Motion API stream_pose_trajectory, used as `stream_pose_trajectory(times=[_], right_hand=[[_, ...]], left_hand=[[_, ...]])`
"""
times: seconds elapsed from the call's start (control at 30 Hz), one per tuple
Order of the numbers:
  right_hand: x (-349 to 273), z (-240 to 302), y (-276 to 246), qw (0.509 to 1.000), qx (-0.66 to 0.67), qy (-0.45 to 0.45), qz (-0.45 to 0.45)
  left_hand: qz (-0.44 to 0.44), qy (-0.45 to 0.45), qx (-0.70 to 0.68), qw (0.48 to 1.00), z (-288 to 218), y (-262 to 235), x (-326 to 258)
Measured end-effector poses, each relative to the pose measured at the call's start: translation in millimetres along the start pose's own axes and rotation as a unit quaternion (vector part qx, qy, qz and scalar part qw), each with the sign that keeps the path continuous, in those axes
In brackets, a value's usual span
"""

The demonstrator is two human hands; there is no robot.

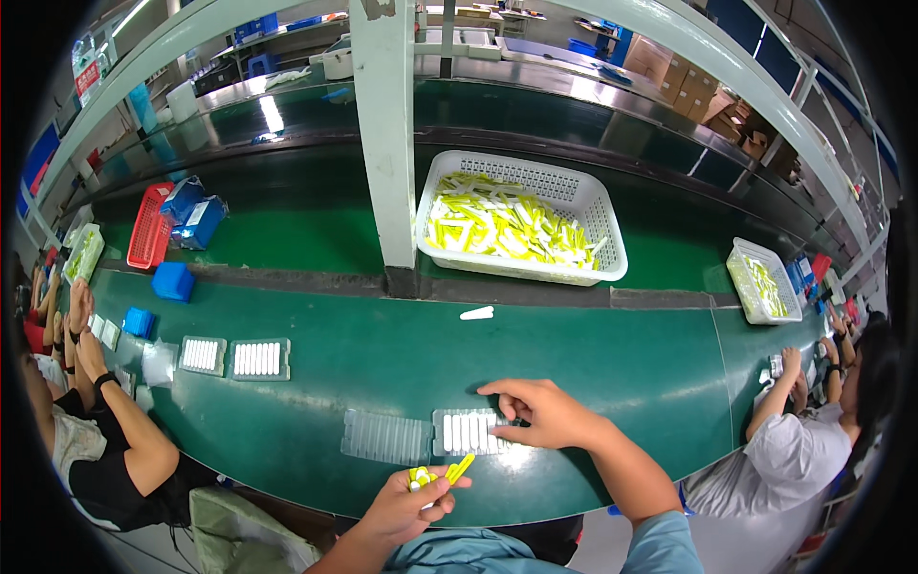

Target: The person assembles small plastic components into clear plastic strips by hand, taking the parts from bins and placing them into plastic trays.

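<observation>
My right hand (540,411) rests on the right end of a clear plastic tray (469,432) filled with white pieces, fingers pressing on it. An empty clear tray (385,437) lies just left of that one on the green belt (593,364). My left hand (406,502) is near the belt's front edge, closed around a small bunch of yellow and white pieces (435,474). One loose white piece (476,313) lies farther back on the belt.
A white basket (612,244) of yellow and white pieces sits behind a pale post (387,143). Two filled trays (237,359) lie at left near blue boxes (172,281) and a red basket (148,225). Other people work at both sides; a smaller white basket (760,279) stands at right.
</observation>
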State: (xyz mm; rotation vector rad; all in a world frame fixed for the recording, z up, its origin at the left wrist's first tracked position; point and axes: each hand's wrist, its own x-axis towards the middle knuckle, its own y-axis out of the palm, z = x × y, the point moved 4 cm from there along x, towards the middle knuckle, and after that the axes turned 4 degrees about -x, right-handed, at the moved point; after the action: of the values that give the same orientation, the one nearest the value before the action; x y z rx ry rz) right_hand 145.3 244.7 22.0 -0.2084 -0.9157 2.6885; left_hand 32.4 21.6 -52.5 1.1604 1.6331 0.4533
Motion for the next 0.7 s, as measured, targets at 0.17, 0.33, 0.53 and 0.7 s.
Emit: stream_pose_trajectory(times=[0.17, 0.33, 0.53, 0.7], right_hand=[[-19, 33, 19, 0.99, 0.136, -0.01, -0.031], [-31, 36, 23, 0.981, 0.133, -0.046, -0.131], [-44, 22, 2, 0.892, -0.387, -0.195, -0.131], [-50, 12, 18, 0.917, -0.351, -0.144, -0.124]], left_hand=[[-0.003, 0.001, 0.003, 1.0, 1, 4, -2], [0.015, -0.007, 0.014, 1.0, 0, 9, -2], [-0.018, 0.036, 0.002, 0.999, -8, 3, -11], [-0.02, 0.044, 0.02, 0.999, -9, 8, -8]])
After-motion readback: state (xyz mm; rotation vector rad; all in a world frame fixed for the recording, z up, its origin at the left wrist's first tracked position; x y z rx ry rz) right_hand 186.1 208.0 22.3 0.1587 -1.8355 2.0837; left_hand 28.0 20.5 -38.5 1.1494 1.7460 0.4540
